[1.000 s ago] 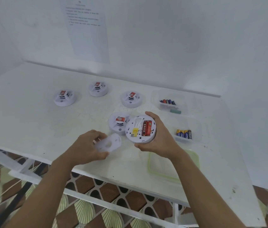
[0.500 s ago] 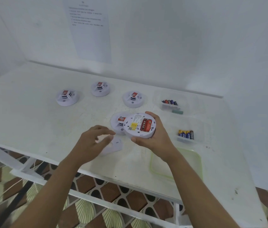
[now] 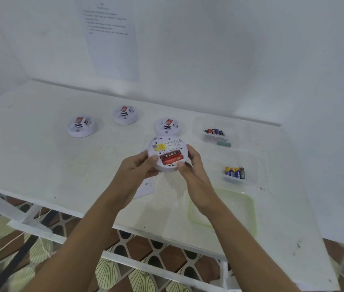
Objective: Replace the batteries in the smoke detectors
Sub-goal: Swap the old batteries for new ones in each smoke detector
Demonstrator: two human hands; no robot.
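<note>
Centre frame, above the desk: left hand grips the smoke detector by its left rim, fingers curled round it. Red batteries sit exposed in its compartment. Right hand clamps the right rim.

The white smoke detector shows red batteries and a yellow sticker. From it, at 10 to 12 o'clock, three white detectors bear red-orange labels; at 3 o'clock, blue-and-gold batteries; at 5 — a pale-green-rimmed lid. Floor tiles: brown, cream fan pattern.
</note>
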